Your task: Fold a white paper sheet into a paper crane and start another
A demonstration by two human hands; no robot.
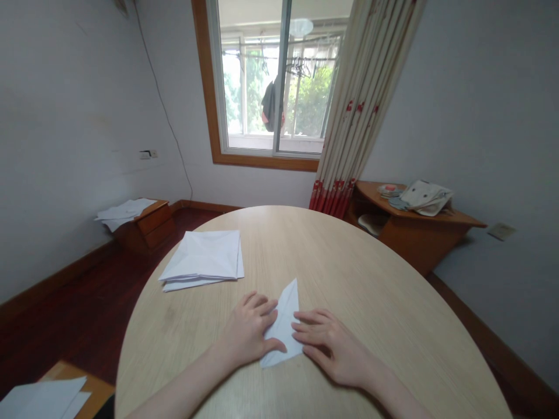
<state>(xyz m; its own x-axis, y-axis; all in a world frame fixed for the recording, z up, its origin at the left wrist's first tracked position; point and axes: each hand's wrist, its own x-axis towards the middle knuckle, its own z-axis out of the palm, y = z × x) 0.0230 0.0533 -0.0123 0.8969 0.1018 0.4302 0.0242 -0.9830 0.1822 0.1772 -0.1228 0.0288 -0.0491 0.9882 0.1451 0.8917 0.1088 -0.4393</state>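
Note:
A folded sheet of white paper (286, 317) lies flat on the round wooden table (349, 267), its narrow point facing away from me. My left hand (253, 326) rests on the paper's left side, fingers spread and thumb lying across its lower part. On the opposite edge, my right hand (329, 343) touches the paper with its fingertips, the fingers stretched out and slightly apart. Parts of the paper's left side are hidden under my left hand. Neither hand is closed around anything.
A stack of creased white paper (205, 256) lies on the table's left. More sheets (48, 398) lie at the lower left and on a low cabinet (152, 224) by the wall. A corner desk (419, 227) bearing a cloth bag (425, 196) stands at right.

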